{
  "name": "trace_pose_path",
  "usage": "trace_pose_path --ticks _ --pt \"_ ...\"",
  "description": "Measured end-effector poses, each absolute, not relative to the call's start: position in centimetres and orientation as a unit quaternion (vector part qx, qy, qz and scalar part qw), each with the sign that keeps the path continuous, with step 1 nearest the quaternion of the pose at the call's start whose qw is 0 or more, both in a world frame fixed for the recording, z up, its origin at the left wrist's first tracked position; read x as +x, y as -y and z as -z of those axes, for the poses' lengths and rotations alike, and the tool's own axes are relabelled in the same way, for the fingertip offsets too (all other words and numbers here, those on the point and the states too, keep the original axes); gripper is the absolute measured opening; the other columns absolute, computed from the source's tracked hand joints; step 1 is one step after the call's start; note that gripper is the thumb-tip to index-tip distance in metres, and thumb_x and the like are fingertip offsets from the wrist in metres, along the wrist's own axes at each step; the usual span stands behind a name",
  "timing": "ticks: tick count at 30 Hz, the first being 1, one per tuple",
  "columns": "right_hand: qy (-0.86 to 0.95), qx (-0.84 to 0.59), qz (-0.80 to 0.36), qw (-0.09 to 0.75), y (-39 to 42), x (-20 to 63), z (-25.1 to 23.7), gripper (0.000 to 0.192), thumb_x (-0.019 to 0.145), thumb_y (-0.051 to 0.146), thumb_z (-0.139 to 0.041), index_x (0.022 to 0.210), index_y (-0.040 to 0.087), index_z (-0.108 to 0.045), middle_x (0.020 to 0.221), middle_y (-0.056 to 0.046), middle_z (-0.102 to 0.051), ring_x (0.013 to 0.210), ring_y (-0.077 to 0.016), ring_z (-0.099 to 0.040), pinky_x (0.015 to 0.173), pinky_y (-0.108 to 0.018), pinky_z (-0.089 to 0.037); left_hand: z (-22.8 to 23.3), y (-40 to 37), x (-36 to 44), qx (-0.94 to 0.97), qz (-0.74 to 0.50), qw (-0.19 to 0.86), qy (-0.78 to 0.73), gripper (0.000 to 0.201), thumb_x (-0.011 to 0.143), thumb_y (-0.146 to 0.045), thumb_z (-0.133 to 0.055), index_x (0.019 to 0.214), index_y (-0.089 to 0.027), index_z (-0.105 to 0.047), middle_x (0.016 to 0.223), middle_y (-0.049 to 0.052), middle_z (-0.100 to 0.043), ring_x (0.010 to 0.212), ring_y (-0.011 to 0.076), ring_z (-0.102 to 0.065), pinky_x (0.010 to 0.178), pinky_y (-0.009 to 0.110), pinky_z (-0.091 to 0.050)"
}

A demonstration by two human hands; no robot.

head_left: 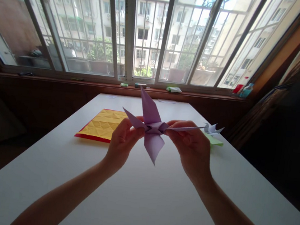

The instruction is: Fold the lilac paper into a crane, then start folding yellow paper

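Note:
A purple origami crane (153, 127) is held up above the white table (140, 198), its two wings spread away from and toward me. My left hand (124, 138) pinches it on the left, by the base of a pointed end. On the other side, the fingers of my right hand (193, 150) pinch it near the base of the long thin point that stretches right. Both hands are closed on the paper, and some fingertips are hidden behind it.
Creased yellow paper (102, 123) lies over red paper (79, 135) at left. Small white folded paper (211, 129) sits by green paper (216, 140) near the right edge. Small items, including a green-white packet (173, 90) and a bottle (247, 90), line the windowsill.

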State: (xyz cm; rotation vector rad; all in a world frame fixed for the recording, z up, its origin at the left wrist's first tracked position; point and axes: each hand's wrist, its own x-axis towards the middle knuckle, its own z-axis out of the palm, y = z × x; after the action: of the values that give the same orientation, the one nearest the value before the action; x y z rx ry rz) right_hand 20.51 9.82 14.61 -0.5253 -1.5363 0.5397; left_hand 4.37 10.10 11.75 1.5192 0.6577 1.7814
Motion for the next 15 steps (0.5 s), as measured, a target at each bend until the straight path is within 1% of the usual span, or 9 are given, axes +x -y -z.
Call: trace_pose_path --ticks 2,5,8,12,15 --pt "0.698 -0.25 -0.2 0.641 -10.1 20.5 -14.3 0.004 0.078 0.017 -0.064 0.081 0.02 -0.061 0.082 -0.001 -0.065 0.077 -0.014 -0.063 0.067 -0.028 -0.056 -11.8 -10.5 4.2 0.605 -0.678 0.329 -0.257 0.01 0.08 -0.029 -0.064 0.086 -0.023 -0.061 0.092 0.001 -0.065 0.081 0.0136 -0.063 0.069 0.024 -0.055" --pt "0.738 -0.275 -0.129 0.603 -10.5 20.6 -14.2 0.002 0.081 0.018 -0.06 0.082 0.019 -0.061 0.081 -0.002 -0.065 0.076 -0.014 -0.063 0.067 -0.028 -0.056 -12.1 -11.0 3.6 0.648 -0.645 0.31 -0.261 0.007 0.079 -0.026 -0.064 0.084 -0.021 -0.062 0.092 0.002 -0.065 0.085 0.0148 -0.064 0.074 0.027 -0.056" --pt "0.765 -0.293 -0.094 0.566 -10.8 20.8 -14.5 0.001 0.079 0.017 -0.061 0.078 0.018 -0.062 0.076 -0.001 -0.064 0.068 -0.0131 -0.062 0.06 -0.026 -0.054 -12.5 -11.1 3.0 0.689 -0.593 0.326 -0.261 0.008 0.08 -0.026 -0.064 0.086 -0.021 -0.064 0.096 0.003 -0.065 0.087 0.0162 -0.064 0.077 0.029 -0.055" --pt "0.804 -0.299 -0.06 0.511 -11.0 21.2 -14.9 0.005 0.078 0.015 -0.062 0.074 0.018 -0.063 0.068 0.0 -0.061 0.059 -0.0113 -0.057 0.05 -0.023 -0.047 -12.7 -11.1 2.7 0.698 -0.562 0.351 -0.27 0.008 0.08 -0.028 -0.063 0.086 -0.022 -0.063 0.09 0.001 -0.067 0.087 0.0169 -0.065 0.076 0.029 -0.055" --pt "0.8 -0.304 -0.02 0.517 -10.9 21.4 -15.1 0.01 0.079 0.016 -0.061 0.07 0.019 -0.059 0.065 0.001 -0.056 0.056 -0.0101 -0.053 0.048 -0.022 -0.044 -12.9 -11.1 2.5 0.718 -0.558 0.295 -0.293 0.009 0.08 -0.028 -0.064 0.085 -0.021 -0.065 0.094 0.003 -0.067 0.091 0.0172 -0.064 0.082 0.029 -0.052"
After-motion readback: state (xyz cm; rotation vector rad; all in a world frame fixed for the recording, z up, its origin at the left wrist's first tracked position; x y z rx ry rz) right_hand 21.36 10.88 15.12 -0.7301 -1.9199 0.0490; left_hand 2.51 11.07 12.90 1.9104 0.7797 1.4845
